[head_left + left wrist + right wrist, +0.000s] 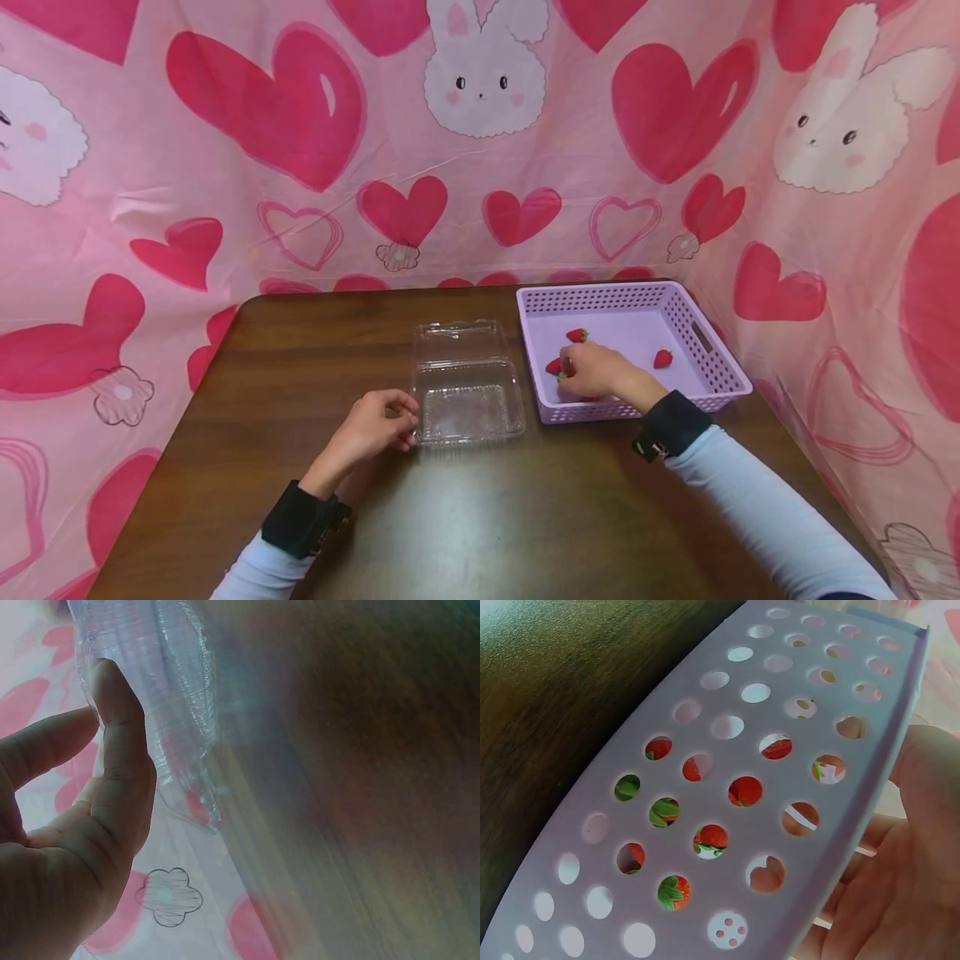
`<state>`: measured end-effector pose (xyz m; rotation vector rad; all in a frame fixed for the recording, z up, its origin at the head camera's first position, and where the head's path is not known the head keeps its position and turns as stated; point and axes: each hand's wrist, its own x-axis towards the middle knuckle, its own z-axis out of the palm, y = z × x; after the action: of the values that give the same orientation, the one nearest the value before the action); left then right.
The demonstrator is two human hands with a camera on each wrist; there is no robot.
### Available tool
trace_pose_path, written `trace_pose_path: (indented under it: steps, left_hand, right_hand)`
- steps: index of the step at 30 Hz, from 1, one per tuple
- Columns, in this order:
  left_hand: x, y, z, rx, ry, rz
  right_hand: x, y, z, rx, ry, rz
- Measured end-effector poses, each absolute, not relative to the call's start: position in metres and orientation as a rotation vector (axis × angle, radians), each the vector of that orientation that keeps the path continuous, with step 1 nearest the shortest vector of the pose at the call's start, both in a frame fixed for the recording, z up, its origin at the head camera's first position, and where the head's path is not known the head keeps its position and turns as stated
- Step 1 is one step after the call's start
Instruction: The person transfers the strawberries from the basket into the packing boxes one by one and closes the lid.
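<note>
My left hand (381,423) is at the left edge of an open, clear plastic clamshell container (465,411). In the left wrist view, the thumb and forefinger pinch the container's rim (139,690). My right hand (596,371) reaches down inside a lilac perforated basket (633,296), fingertips against a red strawberry (553,367) with green leaves. Whether those fingers grip it is hidden. Another strawberry (577,335) lies just beyond the hand, and one more (663,359) lies to its right. Through the basket's holes, the right wrist view shows strawberries (745,792) near the fingers.
The container and basket stand side by side on a dark brown wooden table (315,350), the basket at the back right. A pink curtain (480,167) printed with hearts and rabbits encloses the table's back and sides.
</note>
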<state>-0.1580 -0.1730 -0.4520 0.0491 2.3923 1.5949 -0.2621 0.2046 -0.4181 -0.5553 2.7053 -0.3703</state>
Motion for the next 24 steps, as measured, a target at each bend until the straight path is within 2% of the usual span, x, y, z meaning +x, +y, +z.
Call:
trace_pose_path:
  steps: [24]
  left_hand:
    - [-0.155,-0.171,-0.453,0.038,2.422,1.576]
  right_hand:
    - [-0.254,0.198,-0.407,-0.646,2.921,-0.494]
